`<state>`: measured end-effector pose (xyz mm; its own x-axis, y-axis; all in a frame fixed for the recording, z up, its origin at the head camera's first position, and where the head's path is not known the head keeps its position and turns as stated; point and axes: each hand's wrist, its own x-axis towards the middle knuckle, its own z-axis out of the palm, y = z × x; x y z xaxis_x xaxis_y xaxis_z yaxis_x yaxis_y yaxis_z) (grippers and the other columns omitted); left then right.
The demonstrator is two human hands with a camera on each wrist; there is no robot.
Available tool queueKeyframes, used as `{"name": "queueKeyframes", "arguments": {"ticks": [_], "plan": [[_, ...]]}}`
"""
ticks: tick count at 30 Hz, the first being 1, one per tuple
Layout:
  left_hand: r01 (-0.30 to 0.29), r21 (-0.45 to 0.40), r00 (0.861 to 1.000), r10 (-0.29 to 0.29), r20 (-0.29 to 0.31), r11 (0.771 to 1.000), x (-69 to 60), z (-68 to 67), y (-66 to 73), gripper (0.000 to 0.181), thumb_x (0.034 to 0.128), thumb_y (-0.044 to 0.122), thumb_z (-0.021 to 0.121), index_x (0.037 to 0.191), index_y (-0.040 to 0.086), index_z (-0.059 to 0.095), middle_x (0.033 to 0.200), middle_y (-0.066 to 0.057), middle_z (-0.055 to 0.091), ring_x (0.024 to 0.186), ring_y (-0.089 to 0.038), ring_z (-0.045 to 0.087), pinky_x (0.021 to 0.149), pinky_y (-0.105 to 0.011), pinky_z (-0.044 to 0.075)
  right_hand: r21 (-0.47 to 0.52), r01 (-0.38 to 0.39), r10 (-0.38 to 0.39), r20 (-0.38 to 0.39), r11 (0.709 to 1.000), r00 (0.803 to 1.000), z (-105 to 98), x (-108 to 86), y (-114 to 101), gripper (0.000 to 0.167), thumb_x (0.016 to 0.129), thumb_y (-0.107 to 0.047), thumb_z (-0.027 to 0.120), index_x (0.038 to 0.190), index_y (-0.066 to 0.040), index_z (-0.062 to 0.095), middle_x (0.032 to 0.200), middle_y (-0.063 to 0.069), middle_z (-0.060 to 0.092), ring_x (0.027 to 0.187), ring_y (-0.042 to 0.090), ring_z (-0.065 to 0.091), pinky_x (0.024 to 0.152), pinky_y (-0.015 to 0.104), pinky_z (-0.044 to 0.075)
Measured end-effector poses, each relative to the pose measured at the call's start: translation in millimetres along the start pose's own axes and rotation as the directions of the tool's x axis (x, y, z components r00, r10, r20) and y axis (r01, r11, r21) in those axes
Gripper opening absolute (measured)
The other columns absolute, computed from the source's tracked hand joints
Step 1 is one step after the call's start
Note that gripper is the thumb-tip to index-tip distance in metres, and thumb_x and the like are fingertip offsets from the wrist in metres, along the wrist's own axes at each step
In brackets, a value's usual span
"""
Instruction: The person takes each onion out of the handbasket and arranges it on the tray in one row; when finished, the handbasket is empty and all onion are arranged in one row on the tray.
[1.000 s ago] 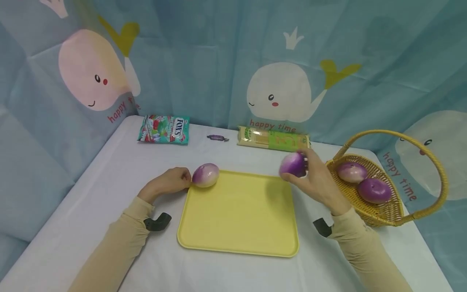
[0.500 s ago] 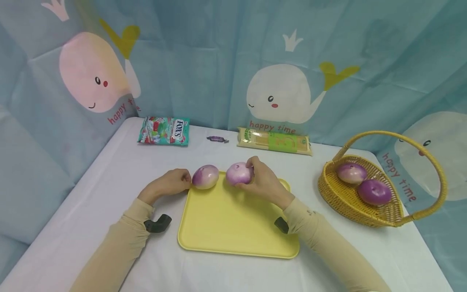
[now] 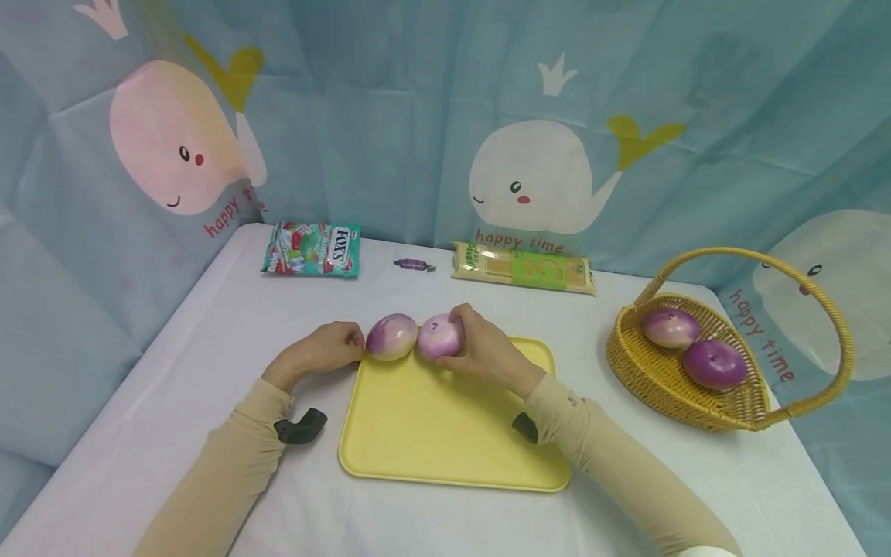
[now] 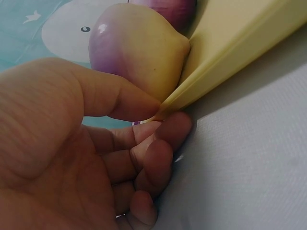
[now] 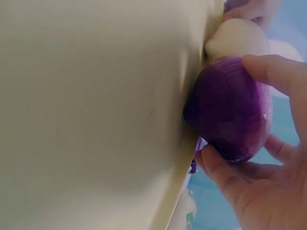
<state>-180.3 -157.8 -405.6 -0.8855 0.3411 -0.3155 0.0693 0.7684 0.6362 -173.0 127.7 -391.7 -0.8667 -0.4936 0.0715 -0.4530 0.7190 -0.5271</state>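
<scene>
My left hand (image 3: 322, 348) pinches the left rim of the yellow tray (image 3: 445, 418) between thumb and fingertips, plainest in the left wrist view. Next to it, a purple-and-white onion (image 3: 393, 337) lies at the tray's far left corner. My right hand (image 3: 493, 348) grips another onion (image 3: 438, 339), pale on top, close to the right side of the first. From the right wrist view this held onion (image 5: 230, 110) looks deep purple, its pointed end down by the tray surface, thumb and fingers around it.
On the right stands a yellow wicker basket (image 3: 654, 398) with a tall handle, holding two more onions (image 3: 714, 364). A green candy bag (image 3: 313, 250), a small purple wrapped candy (image 3: 414, 264) and a long noodle pack (image 3: 524, 268) lie along the back, before a curtain.
My right hand has carried its onion leftward from near the basket, over the tray, and down beside the other onion. My left hand stays at the tray's rim.
</scene>
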Motion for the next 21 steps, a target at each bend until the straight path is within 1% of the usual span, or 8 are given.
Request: {"name": "queueKeyframes", "arguments": {"ticks": [4,10,13,21], "plan": [[0.0,-0.005,1.0,0.0,0.002,1.0,-0.4,-0.3,0.5,0.015,0.086,0.016,0.055,0.093,0.003,0.059,0.079,-0.005,0.062,0.075,-0.017,0.051,0.067,-0.028,0.041,-0.008,0.0,0.0,0.01,1.0,1.0,0.6,-0.1,-0.6,0.065,0.078,-0.029,0.081,0.125,-0.006,0.043,0.12,0.015,0.062,0.11,0.027,0.063,0.093,0.039,0.052],[0.002,-0.003,1.0,-0.002,-0.003,1.0,-0.5,-0.2,0.9,0.015,0.0862,0.017,0.055,0.093,0.004,0.059,0.079,-0.005,0.061,0.076,-0.017,0.051,0.067,-0.028,0.04,-0.011,0.004,-0.004,0.012,1.0,1.0,-0.7,-1.4,-1.8,0.064,0.079,-0.031,0.08,0.126,-0.008,0.044,0.115,0.014,0.064,0.104,0.025,0.065,0.089,0.039,0.053],[0.005,0.001,1.0,-0.005,-0.004,1.0,-0.5,-0.1,0.8,0.016,0.0864,0.017,0.055,0.093,0.004,0.059,0.08,-0.005,0.061,0.077,-0.017,0.051,0.067,-0.028,0.04,-0.003,0.004,-0.004,0.021,1.0,1.0,-0.8,-1.6,-2.0,0.064,0.079,-0.032,0.079,0.127,-0.008,0.043,0.115,0.014,0.065,0.103,0.025,0.065,0.089,0.039,0.053],[0.0,-0.003,1.0,0.0,-0.005,1.0,-1.1,0.4,-0.4,0.015,0.0865,0.017,0.055,0.093,0.004,0.06,0.079,-0.005,0.063,0.076,-0.017,0.052,0.068,-0.028,0.041,-0.023,-0.002,0.003,0.045,1.0,0.999,-1.9,-3.0,-1.4,0.086,0.079,-0.039,0.079,0.146,-0.01,0.034,0.131,0.014,0.059,0.116,0.028,0.06,0.099,0.043,0.049]]}}
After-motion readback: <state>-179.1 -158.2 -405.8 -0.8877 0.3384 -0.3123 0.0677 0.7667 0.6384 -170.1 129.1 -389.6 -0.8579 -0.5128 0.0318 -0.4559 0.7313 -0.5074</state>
